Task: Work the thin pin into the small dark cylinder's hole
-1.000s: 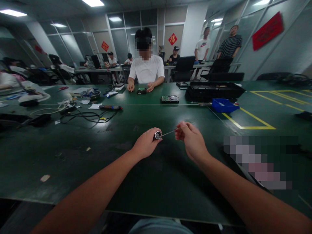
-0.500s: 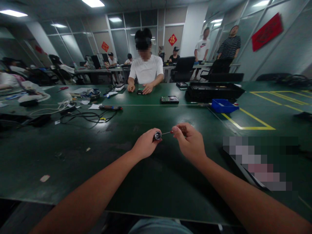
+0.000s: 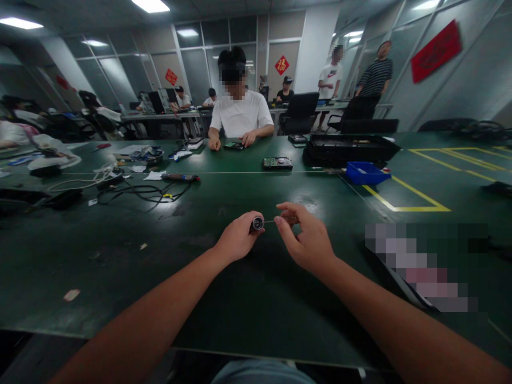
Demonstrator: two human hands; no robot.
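Observation:
My left hand [image 3: 237, 240] is wrapped round a dark tool handle [image 3: 256, 223] whose round metal end faces the camera. A thin metal bit [image 3: 270, 221] sticks out of that end toward the right. My right hand [image 3: 306, 240] pinches the far end of the bit between thumb and fingertips, close to the handle. Both hands hover just above the green table [image 3: 224, 298], a little beyond its middle.
A person in a white shirt [image 3: 241, 114] sits across the table with hands on a small device. A hard drive [image 3: 277, 163], a black case [image 3: 352, 148], a blue tray [image 3: 366, 173], an electric screwdriver [image 3: 181, 177] and tangled cables [image 3: 140, 192] lie farther back. Other people stand and sit behind.
My right hand has slid left along the bit toward the handle, so less of the bit shows. The left hand has stayed put.

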